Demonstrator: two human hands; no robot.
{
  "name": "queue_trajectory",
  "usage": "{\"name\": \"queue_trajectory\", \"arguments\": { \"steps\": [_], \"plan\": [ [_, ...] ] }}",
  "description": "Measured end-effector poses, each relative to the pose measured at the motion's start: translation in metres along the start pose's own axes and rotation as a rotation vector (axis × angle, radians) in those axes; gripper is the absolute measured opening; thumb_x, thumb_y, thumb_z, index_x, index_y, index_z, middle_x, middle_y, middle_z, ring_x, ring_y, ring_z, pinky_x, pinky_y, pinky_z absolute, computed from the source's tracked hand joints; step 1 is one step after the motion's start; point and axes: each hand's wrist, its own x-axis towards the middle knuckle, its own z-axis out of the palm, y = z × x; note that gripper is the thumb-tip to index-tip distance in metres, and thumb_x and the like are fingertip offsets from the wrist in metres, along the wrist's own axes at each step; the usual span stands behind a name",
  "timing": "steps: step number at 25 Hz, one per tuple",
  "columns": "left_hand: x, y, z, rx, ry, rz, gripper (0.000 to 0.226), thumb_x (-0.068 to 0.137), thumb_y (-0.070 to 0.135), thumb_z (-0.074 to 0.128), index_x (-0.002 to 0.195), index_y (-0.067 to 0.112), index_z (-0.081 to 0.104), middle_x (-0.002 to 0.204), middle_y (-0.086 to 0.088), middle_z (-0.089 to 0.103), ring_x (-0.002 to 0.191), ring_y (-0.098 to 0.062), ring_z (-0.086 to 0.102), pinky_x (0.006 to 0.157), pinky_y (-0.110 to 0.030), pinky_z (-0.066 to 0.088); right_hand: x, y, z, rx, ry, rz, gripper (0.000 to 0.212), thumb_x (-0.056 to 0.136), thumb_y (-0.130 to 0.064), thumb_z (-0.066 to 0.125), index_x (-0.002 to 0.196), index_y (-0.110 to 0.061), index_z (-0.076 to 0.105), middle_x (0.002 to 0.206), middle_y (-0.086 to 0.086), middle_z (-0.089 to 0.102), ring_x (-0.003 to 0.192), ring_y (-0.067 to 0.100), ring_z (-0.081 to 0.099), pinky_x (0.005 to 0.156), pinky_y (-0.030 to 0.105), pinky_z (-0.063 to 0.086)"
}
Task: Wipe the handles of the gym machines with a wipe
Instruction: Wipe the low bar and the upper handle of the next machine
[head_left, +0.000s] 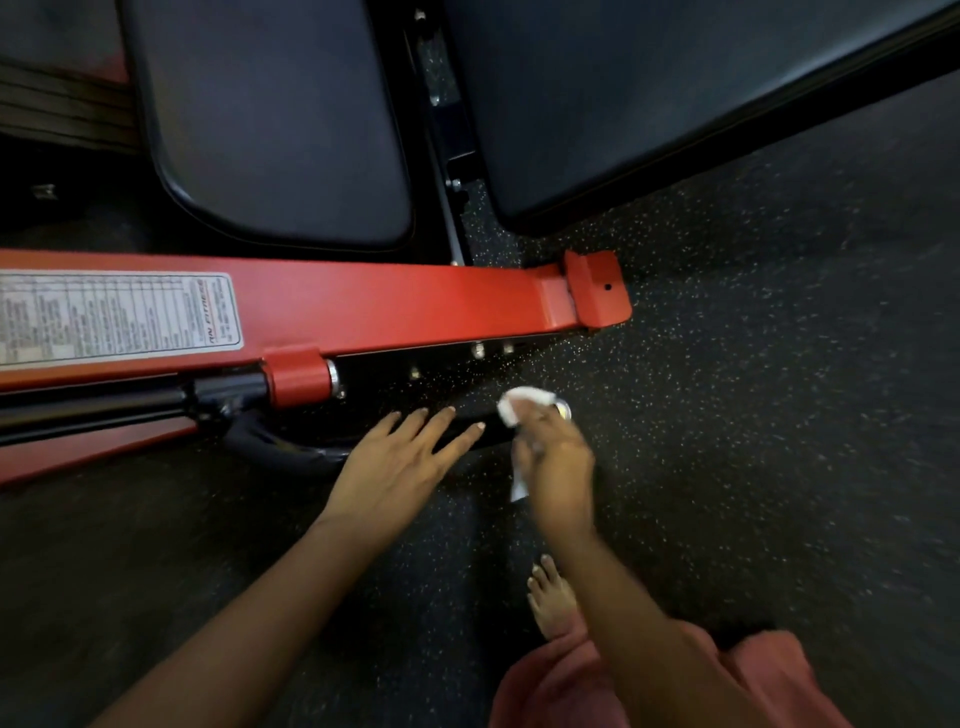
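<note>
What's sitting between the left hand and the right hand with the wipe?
Only a short bare stretch of the black handle, in the head view. The left hand lies flat over it; the right hand grips the wipe.

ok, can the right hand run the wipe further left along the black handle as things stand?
Probably not far: the left hand lies across the handle beside the wipe, straight fingers over it. The right hand has only the end by the chrome cap free.

Seeing glossy red painted metal on the frame beam (389, 306), carrying a smooth printed label (114, 317). Looking at smooth dark upholstery on the seat pad (270, 119) and matt, grainy, speckled flooring (779, 415). Finding the white wipe (524, 399) thin and crumpled.
</note>
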Motion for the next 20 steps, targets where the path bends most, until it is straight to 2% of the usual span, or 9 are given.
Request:
{"name": "queue_trajectory", "arguments": {
  "steps": [1,3,5,8,10,13,15,17,20],
  "plan": [
    [-0.001,-0.001,-0.001,-0.005,0.037,0.026,0.073,0.093,0.016,0.046,0.148,0.028,0.0,0.155,-0.012,0.016,0.14,-0.028,0.026,0.112,-0.04,0.025,-0.013,-0.011,0.008,-0.018,0.021,-0.071,0.032,0.083,-0.001,0.059,0.112,-0.013,0.067,0.105,0.006,0.066,0.094,0.02,0.058,0.078,0.013,0.041],
    [-0.003,-0.005,-0.001,-0.005,0.081,0.039,0.083,0.069,0.015,0.074,0.141,0.025,0.036,0.137,-0.016,0.05,0.117,-0.029,0.056,0.092,-0.041,0.048,-0.03,-0.014,0.018,-0.093,0.07,-0.229,0.041,0.073,0.008,0.066,0.109,-0.012,0.068,0.108,0.006,0.067,0.095,0.021,0.061,0.081,0.014,0.042],
    [-0.002,-0.007,0.006,0.011,0.102,0.043,0.087,0.049,0.011,0.084,0.13,0.022,0.054,0.119,-0.015,0.064,0.098,-0.029,0.066,0.076,-0.039,0.055,-0.017,0.002,0.014,-0.145,0.098,-0.251,0.044,0.067,0.01,0.071,0.106,-0.011,0.069,0.104,0.008,0.069,0.089,0.024,0.064,0.074,0.02,0.049],
    [-0.001,-0.005,0.008,0.043,0.09,0.058,0.091,0.044,0.006,0.086,0.128,0.019,0.055,0.115,-0.015,0.066,0.095,-0.029,0.067,0.074,-0.039,0.056,0.008,0.036,-0.003,-0.141,0.091,-0.023,0.04,0.079,0.007,0.058,0.115,-0.01,0.064,0.118,0.01,0.062,0.106,0.027,0.058,0.089,0.026,0.045],
    [0.0,-0.005,0.01,0.049,0.126,0.035,0.092,0.045,0.005,0.086,0.13,0.019,0.054,0.116,-0.015,0.065,0.096,-0.029,0.067,0.074,-0.038,0.056,0.008,0.044,-0.008,-0.148,0.091,0.053,0.038,0.087,0.002,0.049,0.12,-0.011,0.059,0.124,0.008,0.058,0.115,0.025,0.052,0.093,0.021,0.037],
    [0.0,-0.004,0.005,0.033,0.09,0.025,0.089,0.065,0.009,0.077,0.141,0.026,0.034,0.133,-0.011,0.054,0.112,-0.026,0.059,0.087,-0.037,0.051,-0.016,0.014,0.007,0.032,0.082,0.061,0.031,0.092,-0.007,0.049,0.118,-0.02,0.06,0.105,-0.015,0.056,0.092,-0.001,0.055,0.075,0.0,0.037],
    [-0.001,0.0,0.003,0.001,0.061,0.01,0.082,0.082,0.01,0.06,0.147,0.031,0.013,0.148,-0.008,0.037,0.127,-0.024,0.046,0.099,-0.035,0.042,-0.031,-0.001,0.018,0.076,0.073,0.01,0.032,0.092,-0.006,0.049,0.119,-0.019,0.06,0.101,-0.028,0.049,0.088,-0.014,0.05,0.072,-0.005,0.033],
    [0.0,-0.003,0.003,0.004,0.08,0.024,0.082,0.084,0.01,0.058,0.147,0.031,0.01,0.149,-0.007,0.035,0.128,-0.024,0.045,0.098,-0.035,0.041,-0.022,0.0,0.019,0.119,0.121,0.045,0.036,0.088,-0.001,0.05,0.12,-0.015,0.06,0.114,-0.015,0.055,0.101,-0.004,0.049,0.081,-0.005,0.029],
    [0.001,-0.004,0.003,-0.035,0.033,-0.008,0.081,0.077,0.016,0.069,0.144,0.031,0.026,0.14,-0.006,0.049,0.117,-0.022,0.055,0.089,-0.034,0.048,0.0,0.025,0.018,0.215,0.332,0.374,0.035,0.084,0.005,0.055,0.115,-0.008,0.064,0.121,0.007,0.059,0.107,0.019,0.057,0.085,0.005,0.032]
  ]
}}
